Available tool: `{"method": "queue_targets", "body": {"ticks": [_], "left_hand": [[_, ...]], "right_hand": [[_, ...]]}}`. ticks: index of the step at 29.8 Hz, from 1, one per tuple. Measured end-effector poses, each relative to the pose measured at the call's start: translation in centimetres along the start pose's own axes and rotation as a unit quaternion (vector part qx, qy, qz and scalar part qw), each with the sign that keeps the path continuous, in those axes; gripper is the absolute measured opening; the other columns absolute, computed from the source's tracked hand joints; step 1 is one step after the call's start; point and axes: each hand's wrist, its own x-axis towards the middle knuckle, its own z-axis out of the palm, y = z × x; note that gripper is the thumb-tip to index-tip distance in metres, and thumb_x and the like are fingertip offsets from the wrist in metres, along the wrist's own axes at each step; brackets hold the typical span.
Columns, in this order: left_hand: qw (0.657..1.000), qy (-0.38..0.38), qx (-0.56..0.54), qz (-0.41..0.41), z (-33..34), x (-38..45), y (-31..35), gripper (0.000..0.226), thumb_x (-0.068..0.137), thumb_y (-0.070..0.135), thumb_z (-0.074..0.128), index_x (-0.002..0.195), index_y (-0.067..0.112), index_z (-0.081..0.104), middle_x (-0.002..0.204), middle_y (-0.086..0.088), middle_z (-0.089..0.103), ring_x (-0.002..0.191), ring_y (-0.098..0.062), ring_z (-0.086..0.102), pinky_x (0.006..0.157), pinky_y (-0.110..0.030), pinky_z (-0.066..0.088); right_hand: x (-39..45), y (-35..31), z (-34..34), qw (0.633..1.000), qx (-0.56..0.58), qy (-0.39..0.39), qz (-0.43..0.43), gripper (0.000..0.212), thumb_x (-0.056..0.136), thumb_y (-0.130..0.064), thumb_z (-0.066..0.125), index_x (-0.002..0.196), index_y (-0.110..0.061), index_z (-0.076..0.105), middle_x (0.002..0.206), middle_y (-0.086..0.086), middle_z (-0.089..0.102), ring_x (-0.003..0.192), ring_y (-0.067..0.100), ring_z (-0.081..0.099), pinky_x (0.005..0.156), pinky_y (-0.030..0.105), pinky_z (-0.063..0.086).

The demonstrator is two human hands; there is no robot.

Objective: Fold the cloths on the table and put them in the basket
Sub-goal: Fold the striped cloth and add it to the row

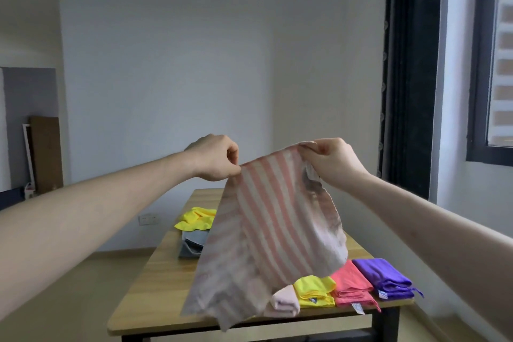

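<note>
A pink-and-white striped cloth hangs in the air above the wooden table. My left hand pinches its top left corner. My right hand pinches its top right corner. The cloth's lower edge is blurred and hangs over the table's near side. Along the near right edge lie folded cloths in a row: pale pink, yellow, coral and purple. Farther back on the left lie a crumpled yellow cloth and a grey cloth. No basket is in view.
A dark curtain and a window stand at the right. Boards lean against the left wall. A wall socket sits low behind the table. Wooden floor lies to the table's left.
</note>
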Motion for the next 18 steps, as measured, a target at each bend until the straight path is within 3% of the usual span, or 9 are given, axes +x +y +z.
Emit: {"method": "queue_targets", "body": {"ticks": [3, 5, 9, 12, 15, 18], "left_hand": [[0.999, -0.042, -0.003, -0.001, -0.2, -0.3, 0.7, 0.008, 0.078, 0.031, 0.067, 0.078, 0.023, 0.066, 0.083, 0.008, 0.068, 0.082, -0.016, 0.063, 0.062, -0.025, 0.048], [0.997, -0.068, -0.032, 0.013, -0.3, -0.5, 1.6, 0.010, 0.081, 0.029, 0.070, 0.089, 0.023, 0.066, 0.091, 0.007, 0.069, 0.085, -0.015, 0.064, 0.059, -0.023, 0.045], [0.968, -0.096, -0.228, 0.046, 0.4, -0.7, 4.1, 0.038, 0.081, 0.035, 0.083, 0.109, 0.020, 0.061, 0.104, 0.005, 0.070, 0.083, -0.007, 0.067, 0.065, -0.021, 0.048], [0.951, -0.067, -0.293, 0.069, 0.6, -0.4, 5.2, 0.026, 0.090, 0.032, 0.077, 0.102, 0.012, 0.065, 0.086, 0.005, 0.072, 0.070, -0.003, 0.066, 0.064, -0.019, 0.050], [0.945, -0.051, -0.319, 0.045, 0.6, 0.0, 5.4, 0.011, 0.096, 0.023, 0.067, 0.095, 0.013, 0.065, 0.090, -0.001, 0.068, 0.080, -0.012, 0.064, 0.075, -0.029, 0.055], [0.926, -0.048, -0.374, 0.010, 0.5, 0.2, 5.7, 0.007, 0.098, 0.020, 0.058, 0.094, 0.014, 0.062, 0.092, -0.005, 0.066, 0.085, -0.019, 0.064, 0.084, -0.040, 0.059]], "right_hand": [[0.1, -0.7, 0.2, 1.000, -0.011, -0.003, -0.008, 0.032, 0.093, -0.040, 0.063, 0.083, -0.012, 0.074, 0.065, 0.000, 0.058, 0.054, 0.008, 0.042, 0.049, 0.017, 0.040], [0.4, -1.1, 0.4, 1.000, -0.022, 0.004, -0.017, 0.046, 0.087, -0.045, 0.069, 0.073, -0.002, 0.059, 0.063, -0.001, 0.046, 0.057, 0.013, 0.037, 0.053, 0.025, 0.035], [0.7, -2.3, 0.7, 1.000, -0.013, 0.005, -0.026, 0.042, 0.077, -0.048, 0.080, 0.076, -0.007, 0.070, 0.063, -0.004, 0.048, 0.058, 0.012, 0.042, 0.055, 0.024, 0.037], [0.6, -2.6, 0.8, 1.000, 0.008, -0.002, -0.016, 0.037, 0.077, -0.046, 0.082, 0.070, -0.013, 0.069, 0.062, -0.007, 0.050, 0.058, 0.012, 0.044, 0.055, 0.025, 0.038], [-0.2, -2.1, 0.5, 0.998, 0.045, -0.035, 0.015, 0.043, 0.083, -0.050, 0.074, 0.078, -0.008, 0.070, 0.067, -0.005, 0.058, 0.062, 0.011, 0.056, 0.058, 0.033, 0.051], [-2.4, -1.1, 0.1, 0.987, 0.109, -0.103, 0.057, 0.046, 0.091, -0.056, 0.066, 0.090, -0.011, 0.074, 0.076, -0.004, 0.072, 0.067, 0.007, 0.068, 0.061, 0.026, 0.053]]}}
